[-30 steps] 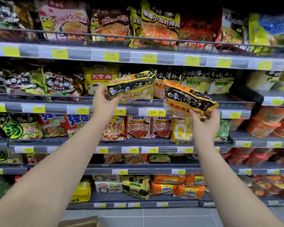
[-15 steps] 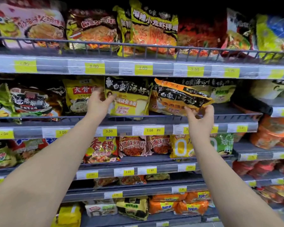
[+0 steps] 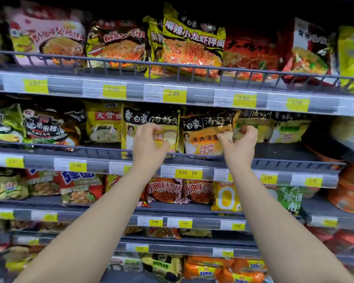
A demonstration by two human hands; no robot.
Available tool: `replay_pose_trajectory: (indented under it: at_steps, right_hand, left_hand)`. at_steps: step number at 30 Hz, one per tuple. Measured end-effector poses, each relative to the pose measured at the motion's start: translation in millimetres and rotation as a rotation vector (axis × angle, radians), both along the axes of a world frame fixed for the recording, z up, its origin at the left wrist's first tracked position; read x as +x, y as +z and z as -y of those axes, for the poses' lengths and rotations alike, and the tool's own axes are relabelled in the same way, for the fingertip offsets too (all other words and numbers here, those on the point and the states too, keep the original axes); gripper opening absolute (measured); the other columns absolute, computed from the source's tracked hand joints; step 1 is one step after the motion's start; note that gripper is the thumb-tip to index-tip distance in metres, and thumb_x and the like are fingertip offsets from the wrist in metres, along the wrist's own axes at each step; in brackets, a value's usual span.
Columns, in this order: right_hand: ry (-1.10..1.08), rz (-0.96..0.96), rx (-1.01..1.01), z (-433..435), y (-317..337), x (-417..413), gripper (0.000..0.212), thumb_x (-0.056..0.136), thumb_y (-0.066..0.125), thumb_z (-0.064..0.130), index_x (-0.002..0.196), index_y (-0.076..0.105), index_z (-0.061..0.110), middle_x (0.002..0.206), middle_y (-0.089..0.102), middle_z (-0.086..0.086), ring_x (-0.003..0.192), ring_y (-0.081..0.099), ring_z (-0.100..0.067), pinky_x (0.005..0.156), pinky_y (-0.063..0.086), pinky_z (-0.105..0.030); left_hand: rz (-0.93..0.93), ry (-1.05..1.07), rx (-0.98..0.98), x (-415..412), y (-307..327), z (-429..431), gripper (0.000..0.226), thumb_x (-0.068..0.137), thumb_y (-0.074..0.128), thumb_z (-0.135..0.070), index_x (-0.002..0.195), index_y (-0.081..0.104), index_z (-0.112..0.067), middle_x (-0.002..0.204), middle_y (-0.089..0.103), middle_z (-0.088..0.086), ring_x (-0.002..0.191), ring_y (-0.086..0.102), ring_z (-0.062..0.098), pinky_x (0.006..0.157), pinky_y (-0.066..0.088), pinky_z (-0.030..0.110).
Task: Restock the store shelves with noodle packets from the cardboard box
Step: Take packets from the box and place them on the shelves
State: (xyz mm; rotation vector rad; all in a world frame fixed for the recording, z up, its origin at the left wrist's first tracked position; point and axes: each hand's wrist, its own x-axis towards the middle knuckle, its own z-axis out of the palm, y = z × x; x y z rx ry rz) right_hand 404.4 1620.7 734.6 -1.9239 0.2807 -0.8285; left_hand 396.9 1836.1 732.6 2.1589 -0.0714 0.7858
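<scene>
Far left: everything on the left end of the shelves is pretty smeared, can't read those packs; the cardboard box isn't in shot.
Left hand [image 3: 149, 144]: curled over the front of the yellow-and-black plastic noodle packet [image 3: 149, 131], fingers on its face, thumb low, so gripping it; the hand covers the pack's middle print.
That packet: standing upright on the second grey metal shelf [image 3: 284, 154], bottom edge tucked behind the wire front rail.
Right hand [image 3: 240, 146]: pinching the right side of the orange-and-black plastic noodle packet [image 3: 204, 135], fingertips bent round its edge.
Second packet: also upright on that shelf, just beside the first one, edges touching or nearly, hard to say.
Count: 2 hands, 2 packets held, one each.
Right side: green-and-black packs [image 3: 286, 127] stand behind the right hand, partly hidden.
Price tags: yellow price labels [image 3: 174, 94] along the rails, several too blurry to read.
</scene>
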Motion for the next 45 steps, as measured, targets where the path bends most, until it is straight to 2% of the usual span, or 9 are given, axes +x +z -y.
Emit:
replay_pose_trajectory:
  at_steps: [6, 10, 13, 15, 20, 27, 31, 35, 45]
  right_hand:
    - [0.0, -0.092, -0.244, 3.4, -2.0, 4.7, 0.017, 0.091, 0.056, 0.023, 0.098, 0.053, 0.008, 0.108, 0.054, -0.012, 0.092, 0.054, -0.03, 0.069, 0.037, -0.03]
    - [-0.003, -0.214, -0.536, 11.6, -8.2, -7.0, 0.03, 0.097, 0.042, 0.032, 0.111, 0.062, 0.014, 0.103, 0.066, -0.012, 0.1, 0.057, -0.034, 0.079, 0.044, -0.039]
    - [0.032, -0.417, -0.675, 18.9, -15.4, -16.1, 0.042, 0.099, 0.031, 0.038, 0.128, 0.056, 0.02, 0.135, 0.052, -0.01, 0.133, 0.035, -0.029, 0.106, 0.027, -0.046]
    - [0.084, -0.378, -0.625, 21.8, -18.3, -23.9, 0.04, 0.098, 0.035, 0.041, 0.124, 0.06, 0.025, 0.146, 0.042, -0.005, 0.14, 0.025, -0.026, 0.111, 0.021, -0.046]
    - [0.323, -0.055, -0.427, 13.2, -31.0, -54.7, 0.018, 0.092, 0.051, 0.032, 0.093, 0.067, 0.023, 0.099, 0.063, 0.005, 0.099, 0.055, -0.019, 0.08, 0.045, -0.034]
    - [0.707, -0.357, -0.162, -34.9, -102.8, -112.8, 0.013, 0.09, 0.056, 0.035, 0.088, 0.062, 0.024, 0.081, 0.061, 0.011, 0.077, 0.057, -0.007, 0.07, 0.046, -0.027]
    - [0.833, -0.559, -0.116, -68.8, -173.2, -162.6, 0.016, 0.088, 0.06, 0.03, 0.072, 0.057, 0.028, 0.067, 0.052, 0.009, 0.064, 0.049, -0.01, 0.068, 0.041, -0.027]
    - [0.939, -0.723, -0.169, -104.5, -233.9, -226.8, 0.009, 0.086, 0.061, 0.022, 0.077, 0.061, 0.021, 0.071, 0.059, 0.003, 0.063, 0.053, -0.013, 0.065, 0.044, -0.024]
    - [0.988, -0.988, -0.197, -235.6, -317.4, -369.4, 0.006, 0.088, 0.06, 0.015, 0.089, 0.058, 0.02, 0.067, 0.052, 0.012, 0.065, 0.052, -0.007, 0.062, 0.037, -0.015]
  left_hand:
    - [-0.076, -0.126, 0.001, -16.7, -7.8, 46.5, 0.027, 0.082, 0.064, -0.017, 0.107, 0.054, -0.018, 0.106, 0.041, -0.006, 0.102, 0.05, 0.016, 0.086, 0.045, 0.031]
    - [-0.149, -0.124, -0.002, -23.5, -15.4, 62.2, 0.027, 0.083, 0.064, -0.021, 0.108, 0.053, -0.021, 0.11, 0.043, -0.003, 0.099, 0.05, 0.016, 0.083, 0.044, 0.031]
    - [-0.194, -0.124, -0.009, -26.3, -20.0, 69.5, 0.029, 0.083, 0.064, -0.022, 0.11, 0.053, -0.021, 0.109, 0.041, -0.004, 0.101, 0.052, 0.017, 0.087, 0.046, 0.033]
    - [-0.22, -0.111, -0.031, -29.5, -22.8, 72.5, 0.028, 0.083, 0.064, -0.022, 0.109, 0.054, -0.02, 0.112, 0.044, -0.002, 0.099, 0.052, 0.015, 0.084, 0.045, 0.031]
    - [-0.275, -0.056, -0.18, -52.1, -38.7, 64.1, 0.02, 0.087, 0.062, -0.018, 0.105, 0.054, -0.019, 0.112, 0.051, -0.001, 0.095, 0.054, 0.013, 0.08, 0.045, 0.03]
    - [-0.562, 0.117, -0.417, -145.3, -123.4, 13.8, 0.012, 0.09, 0.057, -0.01, 0.099, 0.051, -0.015, 0.093, 0.051, -0.005, 0.092, 0.052, 0.013, 0.081, 0.041, 0.022]
    - [-0.675, 0.287, -0.546, -218.3, -179.5, -20.4, 0.01, 0.089, 0.056, -0.002, 0.092, 0.053, -0.011, 0.077, 0.047, -0.006, 0.075, 0.048, 0.009, 0.061, 0.038, 0.0]
    - [-0.714, 0.445, -0.631, -290.4, -226.1, -53.0, 0.016, 0.084, 0.06, -0.001, 0.087, 0.055, -0.016, 0.074, 0.053, -0.008, 0.08, 0.057, 0.018, 0.069, 0.045, 0.015]
    - [-0.918, 0.586, -0.693, -469.0, -291.0, -193.2, 0.007, 0.088, 0.058, -0.012, 0.093, 0.057, -0.016, 0.079, 0.056, -0.008, 0.079, 0.054, 0.015, 0.063, 0.04, 0.019]
